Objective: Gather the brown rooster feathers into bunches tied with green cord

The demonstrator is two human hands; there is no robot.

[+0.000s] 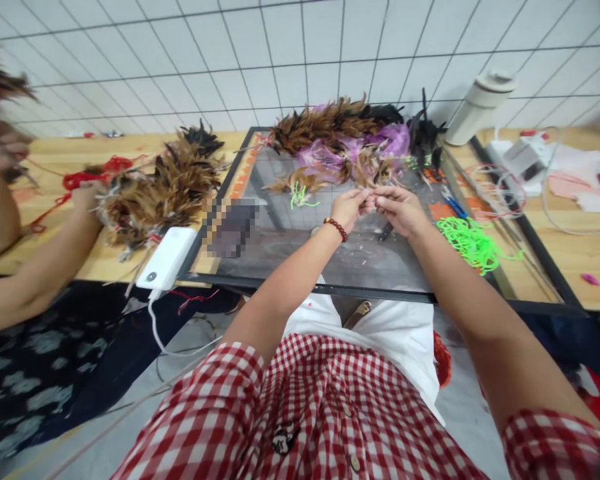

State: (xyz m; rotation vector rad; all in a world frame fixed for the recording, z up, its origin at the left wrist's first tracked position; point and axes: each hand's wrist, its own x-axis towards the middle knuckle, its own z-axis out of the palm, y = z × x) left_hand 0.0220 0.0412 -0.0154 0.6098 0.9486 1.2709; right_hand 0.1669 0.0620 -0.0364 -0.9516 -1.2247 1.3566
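Over the dark framed panel (290, 250), my left hand (353, 207) and my right hand (400, 208) meet fingertip to fingertip, both closed in a pinch. Brown feathers (374, 168) stick out just beyond the fingers; the pinched ends are hidden. To the left lies a small feather bunch (293, 181) with bright green cord ends (300, 196). Behind the hands, a long brown feather garland (325, 128) rests along crumpled purple plastic (325, 157). Black feathers (425, 137) are at its right.
At left, a co-worker's hand (86, 200) touches another feather garland (167, 183) beside red cord (80, 179). A white power bank (167, 259) sits at the panel's left corner. Green cord (470, 245), blue-handled pliers (454, 202) and a white tumbler (480, 107) are on the right.
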